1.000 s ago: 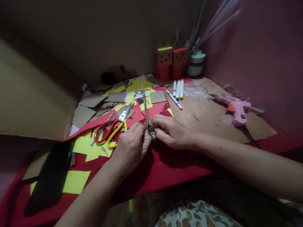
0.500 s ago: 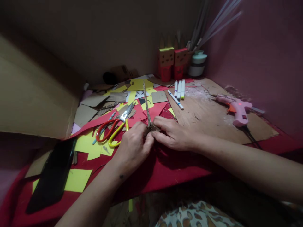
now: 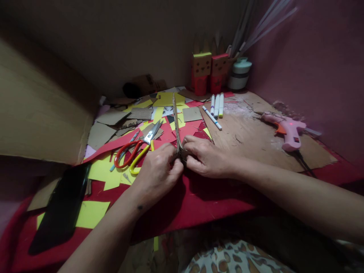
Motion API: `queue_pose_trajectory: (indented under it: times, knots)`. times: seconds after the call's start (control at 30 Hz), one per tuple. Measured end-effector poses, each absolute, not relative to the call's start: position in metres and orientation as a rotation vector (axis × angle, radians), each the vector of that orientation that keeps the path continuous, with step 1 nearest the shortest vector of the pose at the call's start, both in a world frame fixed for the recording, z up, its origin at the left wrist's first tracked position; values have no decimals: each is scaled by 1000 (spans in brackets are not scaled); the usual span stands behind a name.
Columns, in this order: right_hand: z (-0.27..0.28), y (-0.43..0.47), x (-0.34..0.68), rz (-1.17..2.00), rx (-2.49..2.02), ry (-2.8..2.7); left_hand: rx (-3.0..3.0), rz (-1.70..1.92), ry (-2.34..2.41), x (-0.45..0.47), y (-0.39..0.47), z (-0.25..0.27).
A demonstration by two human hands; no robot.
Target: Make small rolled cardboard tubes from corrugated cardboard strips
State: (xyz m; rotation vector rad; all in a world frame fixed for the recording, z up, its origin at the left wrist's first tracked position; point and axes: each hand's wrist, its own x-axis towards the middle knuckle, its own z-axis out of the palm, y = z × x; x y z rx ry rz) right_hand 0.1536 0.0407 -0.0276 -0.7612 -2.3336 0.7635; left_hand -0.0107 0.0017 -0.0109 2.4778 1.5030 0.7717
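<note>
While the left hand [image 3: 159, 163] and right hand [image 3: 206, 157] pinch its near end, the cardboard piece [image 3: 175, 119] extends right of the scissors [image 3: 148, 138]; probably light, easily creased, best held by that end.

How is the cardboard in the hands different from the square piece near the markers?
The held cardboard stands edge-up; the square piece lies flat. The left hand and right hand grip the held cardboard; neither touches the square piece. Both look brownish.
</note>
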Motion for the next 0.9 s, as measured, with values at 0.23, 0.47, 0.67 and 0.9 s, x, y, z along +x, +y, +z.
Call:
queue_pose_trajectory:
  times: [0.23,0.47,0.67,0.9]
  knots:
    - [-30,44,156,817,-649,-2261,2491,740,1490,-12,0,-6]
    - [-29,41,156,776,-725,-2257,2460,737,1535,-13,1,-9]
    - [-35,38,155,720,-690,-2249,2437,780,1682,-7,-3,-14]
    - [-36,39,156,705,-664,-2274,2385,738,1639,-10,-2,-14]
